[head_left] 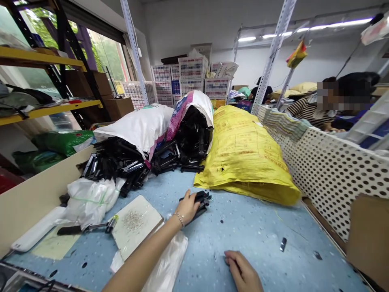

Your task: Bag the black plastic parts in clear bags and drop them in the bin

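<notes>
My left hand (187,207) reaches forward over the blue table, its fingers closed round a small bunch of black plastic parts (203,198). A beaded bracelet is on that wrist. Nearer the front edge, my right hand (244,273) rests on the table, fingers loosely bent and thumb apart, with nothing visible in it. A large heap of similar black parts (127,164) spills from a white sack (139,123). Another white and purple sack (197,101) lies beside it, its mouth full of them. A small dark shiny piece (283,244) lies right of my right hand.
A yellow woven sack (246,154) lies at the back right. On the left are a hammer-like tool (82,229), a pale slab (136,223), clear plastic bags (91,198) and a long white case (39,229). A perforated white panel (331,174) borders the right; another person bends beyond it.
</notes>
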{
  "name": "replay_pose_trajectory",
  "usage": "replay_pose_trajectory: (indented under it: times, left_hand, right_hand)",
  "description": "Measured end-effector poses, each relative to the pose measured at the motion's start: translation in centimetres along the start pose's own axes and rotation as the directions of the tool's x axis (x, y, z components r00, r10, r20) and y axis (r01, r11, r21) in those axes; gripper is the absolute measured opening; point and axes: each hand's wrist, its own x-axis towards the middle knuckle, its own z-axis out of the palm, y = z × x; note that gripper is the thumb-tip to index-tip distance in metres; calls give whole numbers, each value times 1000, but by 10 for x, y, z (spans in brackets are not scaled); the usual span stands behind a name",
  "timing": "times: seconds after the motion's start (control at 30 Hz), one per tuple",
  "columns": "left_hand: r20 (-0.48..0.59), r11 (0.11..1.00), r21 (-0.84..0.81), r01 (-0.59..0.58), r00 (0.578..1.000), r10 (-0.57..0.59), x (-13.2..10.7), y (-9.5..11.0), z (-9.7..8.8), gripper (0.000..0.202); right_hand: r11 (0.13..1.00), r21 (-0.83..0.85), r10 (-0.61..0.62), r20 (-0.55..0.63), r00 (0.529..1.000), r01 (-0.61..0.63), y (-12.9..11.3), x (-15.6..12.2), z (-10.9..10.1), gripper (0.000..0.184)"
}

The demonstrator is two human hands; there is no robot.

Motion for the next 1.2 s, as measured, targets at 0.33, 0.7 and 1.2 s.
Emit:
replay_pose_trajectory:
  times: [0.33,0.7,1.2]
  left_hand:
    - [-142,932,-362,-27,989,-27,-36,19,-54,48]
    - [-51,619,-782,-75,997,56,-173,99,25,67]
    - [-83,595,-800,-72,997,10,-178,84,1,56]
  right_hand:
    - [902,410,146,9,989,-136,-31,-3,-11,43]
    - [523,852,-4,-20,1000,19,-129,3,13,43]
    - [619,-175,-773,38,634,765,-110,24,-42,23]
